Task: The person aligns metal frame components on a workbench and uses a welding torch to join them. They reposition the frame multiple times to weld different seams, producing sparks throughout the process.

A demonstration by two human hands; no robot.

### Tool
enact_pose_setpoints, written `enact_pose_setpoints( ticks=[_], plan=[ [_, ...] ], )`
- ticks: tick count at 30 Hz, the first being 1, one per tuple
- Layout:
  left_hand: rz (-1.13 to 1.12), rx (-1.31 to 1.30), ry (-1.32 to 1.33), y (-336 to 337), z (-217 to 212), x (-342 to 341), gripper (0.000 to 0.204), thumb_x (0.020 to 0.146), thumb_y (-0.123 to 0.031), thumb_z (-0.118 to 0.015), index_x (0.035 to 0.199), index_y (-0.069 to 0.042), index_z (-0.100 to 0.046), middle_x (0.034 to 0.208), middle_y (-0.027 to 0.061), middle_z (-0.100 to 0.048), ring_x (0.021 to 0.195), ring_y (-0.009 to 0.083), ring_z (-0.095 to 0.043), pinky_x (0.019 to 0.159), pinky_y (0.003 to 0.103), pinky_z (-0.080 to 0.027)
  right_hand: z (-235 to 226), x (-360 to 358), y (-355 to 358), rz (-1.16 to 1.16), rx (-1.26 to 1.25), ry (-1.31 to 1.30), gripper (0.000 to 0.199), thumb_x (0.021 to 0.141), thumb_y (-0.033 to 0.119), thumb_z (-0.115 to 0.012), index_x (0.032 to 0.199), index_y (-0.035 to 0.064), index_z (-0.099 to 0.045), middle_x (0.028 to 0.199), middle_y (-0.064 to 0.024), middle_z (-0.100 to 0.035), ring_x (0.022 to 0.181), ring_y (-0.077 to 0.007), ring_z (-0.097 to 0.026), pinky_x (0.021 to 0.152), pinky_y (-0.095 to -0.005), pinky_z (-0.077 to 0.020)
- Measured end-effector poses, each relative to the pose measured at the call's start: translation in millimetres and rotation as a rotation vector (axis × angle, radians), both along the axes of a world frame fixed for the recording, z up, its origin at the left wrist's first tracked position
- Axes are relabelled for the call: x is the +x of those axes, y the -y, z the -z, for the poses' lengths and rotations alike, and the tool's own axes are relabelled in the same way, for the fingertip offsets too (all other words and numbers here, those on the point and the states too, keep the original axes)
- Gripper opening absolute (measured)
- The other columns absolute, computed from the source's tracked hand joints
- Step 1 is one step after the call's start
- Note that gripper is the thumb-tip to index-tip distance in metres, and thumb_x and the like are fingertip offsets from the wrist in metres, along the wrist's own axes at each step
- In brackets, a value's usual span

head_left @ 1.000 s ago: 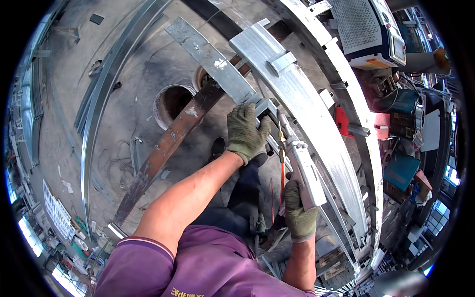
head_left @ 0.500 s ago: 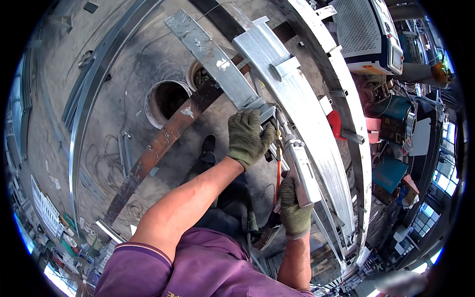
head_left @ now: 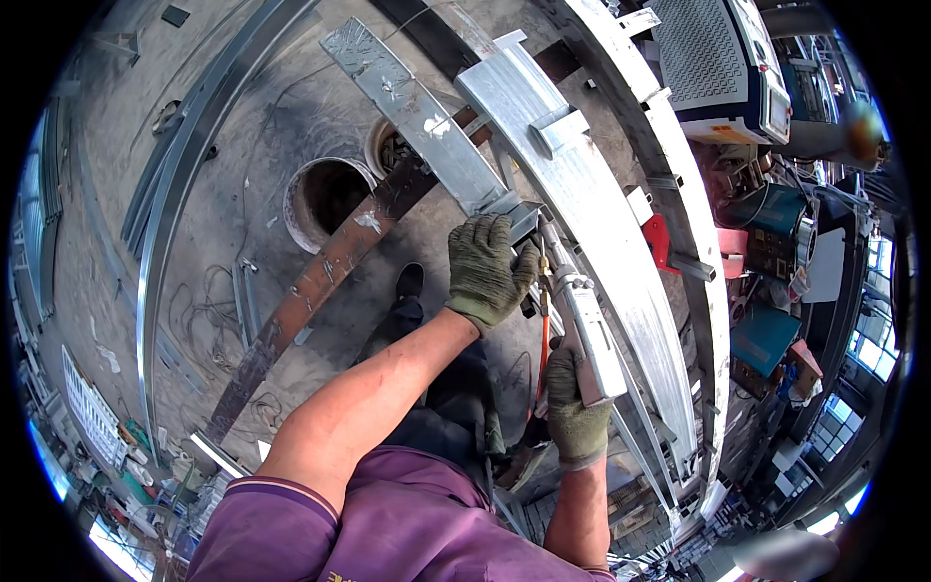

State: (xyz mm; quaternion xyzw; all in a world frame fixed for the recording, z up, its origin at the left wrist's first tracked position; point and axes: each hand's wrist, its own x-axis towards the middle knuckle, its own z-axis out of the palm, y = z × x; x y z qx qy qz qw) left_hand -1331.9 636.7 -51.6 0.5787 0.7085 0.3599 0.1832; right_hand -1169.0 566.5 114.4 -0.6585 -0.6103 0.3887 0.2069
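My right hand (head_left: 578, 407), in a dark green work glove, is wrapped round the grip of a silver handheld welding gun (head_left: 588, 335). An orange hose (head_left: 544, 354) runs down beside the gun. Its nozzle points up to a short piece of square metal tube (head_left: 525, 220). My left hand (head_left: 490, 267), gloved the same way, is closed on the near side of that tube; the fingertips are partly hidden. The tube sits between the end of a scuffed flat steel bar (head_left: 417, 116) and a long curved galvanised beam (head_left: 562, 145).
A rusty crossbeam (head_left: 315, 276) passes under the work. Two buckets stand on the floor, the nearer one pale-rimmed (head_left: 303, 233). Right of the beam are a red triangular magnet holder (head_left: 657, 241), another curved beam (head_left: 703, 320) and a white machine cabinet (head_left: 713, 68). Curved rails (head_left: 160, 223) lie left.
The welding gun and my right hand have shifted very slightly. My left hand stays on the square tube.
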Motion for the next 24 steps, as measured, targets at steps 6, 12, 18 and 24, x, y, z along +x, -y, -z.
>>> enact_pose_setpoints(
  ticks=[6, 12, 18, 24],
  plan=[
    [0.008, -0.014, -0.005, 1, 0, 0, 0.056, 0.099, -0.033, -0.079, 0.139, 0.002, -0.063, 0.131, 0.022, -0.068, 0.127, 0.0441, -0.061, 0.112, 0.058, -0.043, -11, -6, -2, 0.043, -0.135, 0.018, 0.024, 0.107, 0.014, -0.079, 0.127, 0.0001, -0.079, 0.111, -0.0202, -0.082, 0.103, -0.0356, -0.081, 0.091, -0.0442, -0.0628],
    [0.018, -0.022, -0.006, 1, 1, -1, 0.057, 0.099, -0.033, -0.079, 0.14, 0.002, -0.062, 0.133, 0.0224, -0.067, 0.128, 0.0443, -0.06, 0.113, 0.059, -0.042, -15, -11, -7, 0.013, -0.091, 0.032, 0.022, 0.107, 0.015, -0.079, 0.124, 0.0001, -0.079, 0.108, -0.0206, -0.081, 0.099, -0.037, -0.081, 0.088, -0.0447, -0.0629],
    [0.024, -0.03, -0.003, 0, 1, -1, 0.058, 0.099, -0.034, -0.079, 0.141, 0.002, -0.062, 0.133, 0.0226, -0.067, 0.128, 0.0444, -0.06, 0.112, 0.059, -0.042, -15, -15, -13, -0.062, 0.085, 0.038, 0.02, 0.106, 0.014, -0.079, 0.121, 0.0, -0.079, 0.103, -0.0205, -0.081, 0.095, -0.0373, -0.081, 0.085, -0.0444, -0.0631],
    [0.008, -0.02, -0.028, 1, 4, 0, 0.058, 0.098, -0.034, -0.079, 0.141, 0.001, -0.062, 0.133, 0.0227, -0.067, 0.127, 0.0446, -0.06, 0.112, 0.059, -0.042, -15, -14, -12, -0.023, 0.036, 0.02, 0.019, 0.106, 0.013, -0.079, 0.119, 0.0002, -0.08, 0.101, -0.0194, -0.081, 0.092, -0.0351, -0.082, 0.082, -0.0433, -0.0632]
  ],
)
